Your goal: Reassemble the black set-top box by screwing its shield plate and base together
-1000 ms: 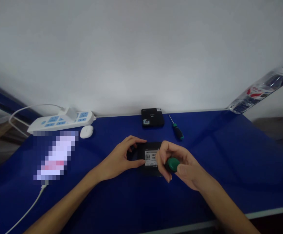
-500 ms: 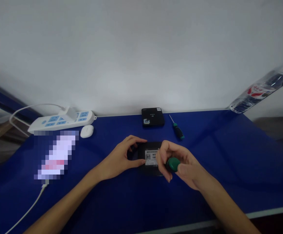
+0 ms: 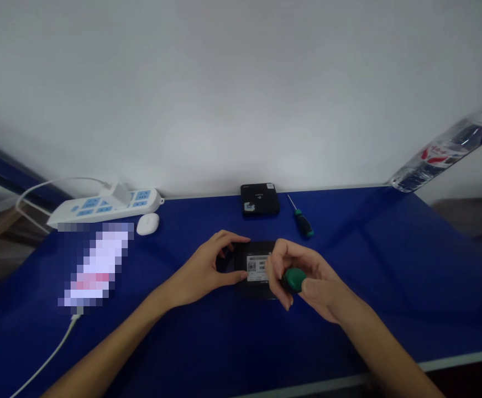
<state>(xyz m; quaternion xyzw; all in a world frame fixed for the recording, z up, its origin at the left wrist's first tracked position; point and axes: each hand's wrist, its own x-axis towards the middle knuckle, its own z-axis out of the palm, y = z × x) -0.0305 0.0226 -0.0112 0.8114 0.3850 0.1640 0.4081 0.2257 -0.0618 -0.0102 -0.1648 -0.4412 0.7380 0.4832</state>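
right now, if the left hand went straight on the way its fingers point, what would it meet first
Likely the nearer black box, which the left hand seems to touch; past it, the right hand lies roughly in line, though depth is unclear.

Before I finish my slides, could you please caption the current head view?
Left hand holds a labelled black box while the right hand grips a green-topped tool.
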